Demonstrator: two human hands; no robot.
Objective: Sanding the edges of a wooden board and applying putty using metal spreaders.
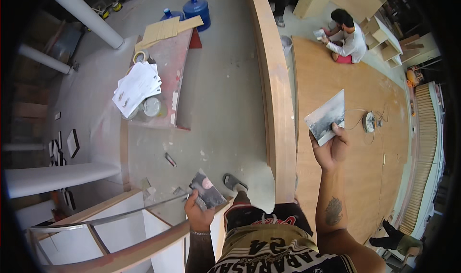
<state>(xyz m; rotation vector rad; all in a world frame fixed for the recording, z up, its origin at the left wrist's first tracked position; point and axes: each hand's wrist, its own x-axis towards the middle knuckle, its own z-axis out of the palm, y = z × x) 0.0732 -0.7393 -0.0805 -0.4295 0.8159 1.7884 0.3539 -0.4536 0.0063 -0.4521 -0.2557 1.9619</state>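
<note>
Scuffed grey floor [225,95] fills the frame's middle, with a brown wooden panel [355,85] spread along the right. At lower centre, the left hand [199,217] grips a smeared grey plate [212,196] bearing a pink lump [207,183]. Right of centre, the right hand [332,152] clasps a whitish-grey streaked plate [329,115], thumb against its face.

right hand [330,153] partly hidden, papers [137,87] illegible
</note>
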